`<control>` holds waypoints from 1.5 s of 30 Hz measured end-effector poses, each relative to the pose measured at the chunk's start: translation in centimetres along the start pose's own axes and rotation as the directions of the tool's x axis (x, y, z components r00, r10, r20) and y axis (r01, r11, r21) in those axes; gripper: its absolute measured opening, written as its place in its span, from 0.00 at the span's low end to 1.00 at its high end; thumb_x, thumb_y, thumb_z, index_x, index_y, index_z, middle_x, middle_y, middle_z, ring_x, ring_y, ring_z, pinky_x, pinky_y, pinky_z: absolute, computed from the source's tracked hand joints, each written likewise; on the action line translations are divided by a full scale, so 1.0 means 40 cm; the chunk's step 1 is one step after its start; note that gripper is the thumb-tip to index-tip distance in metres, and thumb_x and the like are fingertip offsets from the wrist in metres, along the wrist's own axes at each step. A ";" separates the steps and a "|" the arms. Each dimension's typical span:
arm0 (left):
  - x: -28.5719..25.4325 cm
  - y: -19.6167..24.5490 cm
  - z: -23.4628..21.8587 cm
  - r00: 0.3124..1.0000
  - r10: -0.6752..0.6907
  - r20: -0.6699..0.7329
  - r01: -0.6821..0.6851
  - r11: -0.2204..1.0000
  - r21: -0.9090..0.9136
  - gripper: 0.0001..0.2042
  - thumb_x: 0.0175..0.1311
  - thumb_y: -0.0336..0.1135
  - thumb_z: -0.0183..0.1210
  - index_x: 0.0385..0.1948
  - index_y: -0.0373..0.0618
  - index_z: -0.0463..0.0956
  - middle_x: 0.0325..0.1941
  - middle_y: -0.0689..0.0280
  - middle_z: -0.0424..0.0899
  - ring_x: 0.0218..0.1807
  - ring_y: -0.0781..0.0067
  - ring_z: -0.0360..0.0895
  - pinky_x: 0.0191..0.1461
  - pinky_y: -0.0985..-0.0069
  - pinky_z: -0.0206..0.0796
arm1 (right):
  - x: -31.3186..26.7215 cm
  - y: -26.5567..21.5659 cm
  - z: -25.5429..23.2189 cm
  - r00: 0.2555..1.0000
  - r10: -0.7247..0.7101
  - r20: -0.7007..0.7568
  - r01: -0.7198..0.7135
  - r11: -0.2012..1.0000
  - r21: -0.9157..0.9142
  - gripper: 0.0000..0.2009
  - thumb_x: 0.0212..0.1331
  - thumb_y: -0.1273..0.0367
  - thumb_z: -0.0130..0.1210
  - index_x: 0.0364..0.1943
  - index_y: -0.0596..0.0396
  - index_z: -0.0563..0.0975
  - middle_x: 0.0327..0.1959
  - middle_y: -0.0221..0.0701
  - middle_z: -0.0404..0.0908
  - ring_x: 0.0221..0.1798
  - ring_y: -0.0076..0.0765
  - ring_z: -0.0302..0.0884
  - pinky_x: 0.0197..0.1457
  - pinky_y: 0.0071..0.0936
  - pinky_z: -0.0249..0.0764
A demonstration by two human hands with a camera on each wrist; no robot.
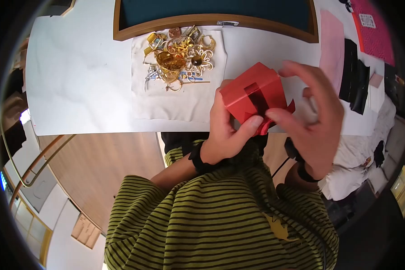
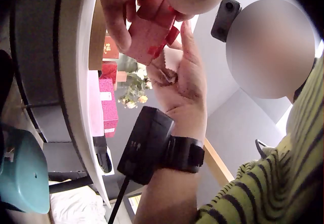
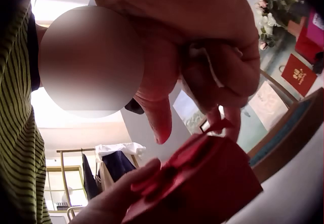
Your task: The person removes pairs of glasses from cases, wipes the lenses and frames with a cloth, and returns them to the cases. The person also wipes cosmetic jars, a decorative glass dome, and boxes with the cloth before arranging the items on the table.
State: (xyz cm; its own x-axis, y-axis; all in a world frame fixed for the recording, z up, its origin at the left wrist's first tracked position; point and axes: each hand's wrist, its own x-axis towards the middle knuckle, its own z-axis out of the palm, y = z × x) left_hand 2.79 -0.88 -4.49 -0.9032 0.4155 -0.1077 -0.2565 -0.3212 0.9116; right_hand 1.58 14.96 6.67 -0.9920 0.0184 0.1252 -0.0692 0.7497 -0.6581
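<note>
My left hand (image 1: 222,137) grips a small red paper box (image 1: 240,96) above the table's front edge, thumb along its near side. The box has a dark red strip and a red ribbon bow (image 1: 266,125). Close beside it is my right hand (image 1: 319,117), its thumb at the bow and its index finger arched over the box's right end. In the left wrist view, a small pale cloth (image 2: 173,59) with a zigzag edge lies in the right palm. The right wrist view shows the other fingers curled round this cloth, partly hiding it.
A heap of gold and silver jewellery (image 1: 175,58) lies on a white cloth (image 1: 175,105) at mid-table. Behind it stands a wooden tray (image 1: 175,22) with a dark green lining. Black pouches (image 1: 355,81), a pink sheet (image 1: 332,54) and a magenta box (image 1: 375,33) are at the right.
</note>
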 end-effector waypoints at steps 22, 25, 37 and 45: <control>0.010 0.013 0.000 0.995 0.089 -0.048 -0.090 0.996 -0.020 0.22 0.59 0.31 0.60 0.52 0.36 0.62 0.45 0.60 0.75 0.45 0.74 0.73 0.50 0.76 0.66 | -0.038 0.039 0.093 0.991 0.134 0.014 -0.130 0.926 0.355 0.14 0.52 0.65 0.62 0.34 0.60 0.73 0.23 0.33 0.73 0.21 0.32 0.69 0.24 0.22 0.65; 0.009 0.006 0.001 0.992 0.048 -0.119 -0.071 0.976 -0.204 0.19 0.63 0.30 0.56 0.53 0.36 0.62 0.47 0.62 0.75 0.46 0.76 0.73 0.51 0.76 0.66 | -0.062 0.030 0.106 0.974 0.204 0.094 -0.223 0.929 0.297 0.14 0.54 0.63 0.62 0.32 0.59 0.73 0.20 0.34 0.74 0.19 0.33 0.70 0.24 0.24 0.66; 0.017 0.005 -0.001 0.995 0.097 -0.039 -0.103 0.972 -0.212 0.23 0.63 0.32 0.54 0.57 0.36 0.58 0.51 0.61 0.71 0.51 0.76 0.70 0.55 0.75 0.63 | -0.075 0.064 0.112 0.977 0.209 0.047 -0.210 0.897 0.389 0.11 0.55 0.66 0.59 0.29 0.61 0.72 0.17 0.31 0.71 0.18 0.25 0.64 0.22 0.21 0.60; 0.029 0.017 0.006 0.992 0.116 0.047 -0.104 0.974 -0.199 0.27 0.66 0.31 0.47 0.64 0.33 0.49 0.55 0.58 0.68 0.53 0.73 0.70 0.56 0.74 0.64 | -0.066 0.075 0.074 0.949 0.315 -0.032 -0.281 0.885 0.371 0.20 0.54 0.63 0.59 0.47 0.60 0.72 0.27 0.30 0.78 0.19 0.17 0.57 0.24 0.17 0.59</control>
State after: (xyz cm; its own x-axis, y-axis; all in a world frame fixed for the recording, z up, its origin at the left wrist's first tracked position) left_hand 1.65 -0.42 -3.89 -0.9095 0.4154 0.0173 -0.2246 -0.5259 0.8203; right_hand 3.68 15.22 2.16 -0.9594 0.2746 -0.0644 0.1782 0.4130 -0.8931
